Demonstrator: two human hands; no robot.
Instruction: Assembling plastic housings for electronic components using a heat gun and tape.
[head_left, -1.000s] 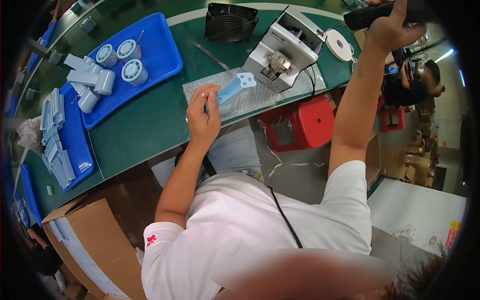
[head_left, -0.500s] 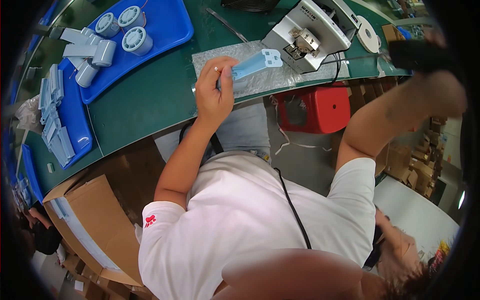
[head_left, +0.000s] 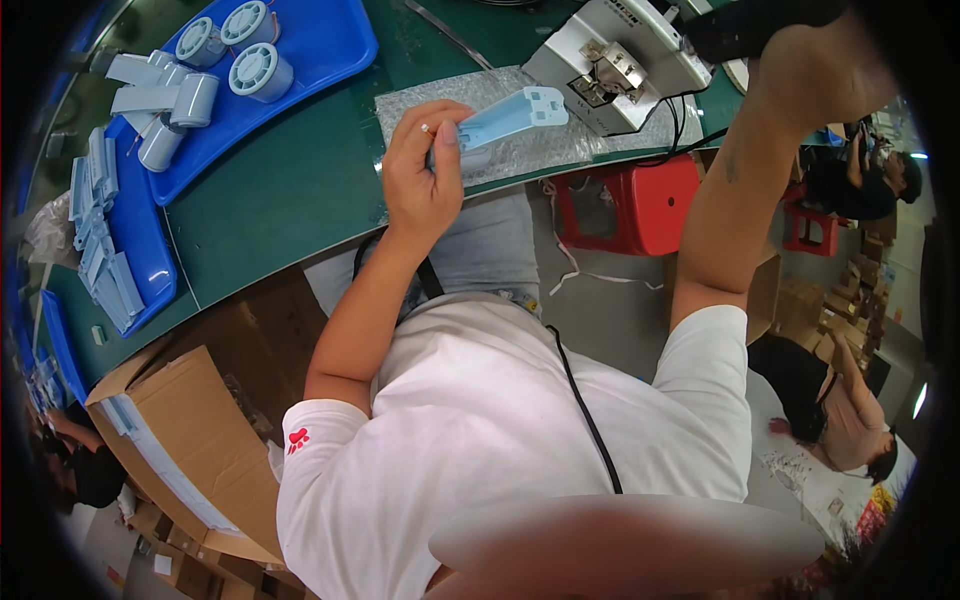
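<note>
My left hand (head_left: 425, 165) is closed on the end of a light blue plastic shell (head_left: 515, 115), a long trough with small square cut-outs at its far end. The shell is tilted over a sheet of bubble wrap (head_left: 400, 108) on the green table. Below it, partly hidden by my fingers, a rounded light blue part (head_left: 478, 160) shows. My right hand (head_left: 815, 75) is raised at the far right, fingers wrapped round a long black object (head_left: 765, 28) whose kind I cannot make out. This object reaches across beside a silver machine (head_left: 625, 70).
A blue tray (head_left: 345, 60) holds light blue fan heads (head_left: 260, 72) and handles. Another blue tray (head_left: 160, 285) carries several slim shells (head_left: 105, 265). A metal strip (head_left: 450, 33) lies behind the bubble wrap. Below are a red stool (head_left: 660, 205) and a cardboard box (head_left: 200, 430). Other people sit farther off.
My right hand, with the black object, has moved up and left, bringing the object near the silver machine. My left hand keeps hold of the shell. The view has shifted slightly.
</note>
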